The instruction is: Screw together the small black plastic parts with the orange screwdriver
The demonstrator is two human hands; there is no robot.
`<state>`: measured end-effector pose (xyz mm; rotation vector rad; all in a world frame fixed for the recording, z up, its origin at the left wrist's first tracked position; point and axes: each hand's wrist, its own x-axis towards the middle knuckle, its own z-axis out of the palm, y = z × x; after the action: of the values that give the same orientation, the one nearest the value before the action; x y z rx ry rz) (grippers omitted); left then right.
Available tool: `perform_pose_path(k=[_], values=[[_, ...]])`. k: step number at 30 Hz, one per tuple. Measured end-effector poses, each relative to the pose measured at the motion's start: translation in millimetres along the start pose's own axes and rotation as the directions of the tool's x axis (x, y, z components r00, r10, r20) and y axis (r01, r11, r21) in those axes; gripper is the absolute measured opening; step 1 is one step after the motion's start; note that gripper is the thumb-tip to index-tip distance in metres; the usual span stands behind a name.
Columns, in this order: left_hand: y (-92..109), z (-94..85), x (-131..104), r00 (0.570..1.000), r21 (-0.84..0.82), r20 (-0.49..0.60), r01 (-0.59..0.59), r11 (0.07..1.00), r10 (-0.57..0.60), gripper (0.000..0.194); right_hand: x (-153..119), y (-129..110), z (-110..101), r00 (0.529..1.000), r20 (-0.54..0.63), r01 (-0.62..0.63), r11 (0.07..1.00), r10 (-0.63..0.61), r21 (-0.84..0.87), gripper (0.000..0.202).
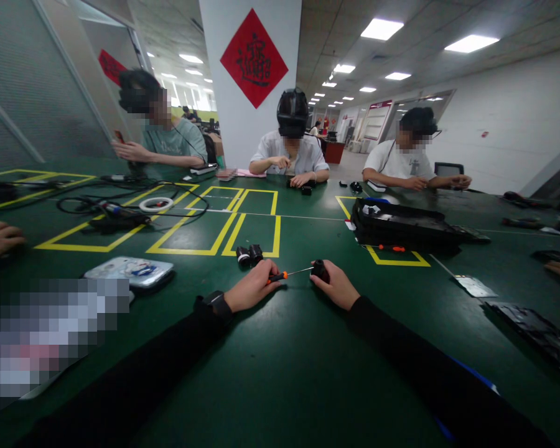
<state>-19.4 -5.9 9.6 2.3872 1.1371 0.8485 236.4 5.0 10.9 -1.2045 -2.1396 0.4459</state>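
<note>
My left hand [252, 287], with a dark band at the wrist, is closed around the orange and black handle of a screwdriver [280, 276]. The thin metal shaft points right and its tip meets, or nearly meets, a small black cylindrical part [318, 269]. That part sits in the fingers of my right hand [336, 285], which is closed on it; its exact kind is too small to make out. Just beyond my left hand, two similar black cylindrical parts [249, 254] rest side by side on the green table [270, 373].
A long black tray [401, 225] stands at the right, an orange screwdriver [392, 248] by its front. Cables [121, 208] and a white ring [155, 204] lie left, near a phone [129, 272]. Three people sit opposite; other people's hands show at both side edges.
</note>
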Motion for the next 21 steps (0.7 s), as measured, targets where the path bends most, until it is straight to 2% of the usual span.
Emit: perform_pose_path(k=[7,11,17,21], values=[[-2.2,0.0,-0.7,1.000,-0.050,0.001,0.021,0.999,-0.021,0.023,-0.6,-0.9,-0.6,1.000,-0.006,0.010,1.000,-0.010,0.008,0.032],[2.1,-1.8,0.2,1.000,-0.030,0.002,0.029,0.999,-0.029,0.026,-0.9,-1.5,-0.8,1.000,-0.010,0.007,1.000,-0.007,0.013,0.032],[11.0,-5.7,1.7,0.999,0.017,0.011,-0.047,0.999,0.047,0.025,-0.1,-0.4,-0.2,1.000,-0.009,-0.001,1.000,0.002,0.020,0.031],[8.2,-4.3,0.8,1.000,0.032,0.001,-0.019,0.999,0.019,0.031,-0.5,-2.7,-1.7,1.000,-0.003,0.002,1.000,-0.002,0.027,0.031]])
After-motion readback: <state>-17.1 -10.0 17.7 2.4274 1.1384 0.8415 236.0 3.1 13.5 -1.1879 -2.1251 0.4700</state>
